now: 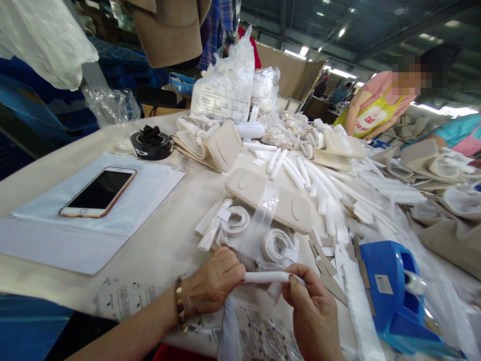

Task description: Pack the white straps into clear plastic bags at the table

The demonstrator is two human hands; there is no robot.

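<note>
A short white foam-like tube (267, 277) runs level between my two hands. My left hand (213, 282) is closed around its left end, with a beaded bracelet on the wrist. My right hand (312, 308) pinches the other end between thumb and fingers. Just beyond the hands lies a beige padded piece (246, 184) with rounded ends and a band of clear film across its middle. In front of this piece are two coiled off-white straps, the left coil (238, 220) and the right coil (277, 244), each with a white wrap.
On the left, a phone (98, 191) rests on white sheets (150, 200), with black tape rolls (151, 143) behind. Loose white tubes (293, 170) cover the middle right. A blue tape dispenser (391, 291) stands at right. Across the table, a person in an apron (376, 113) leans in.
</note>
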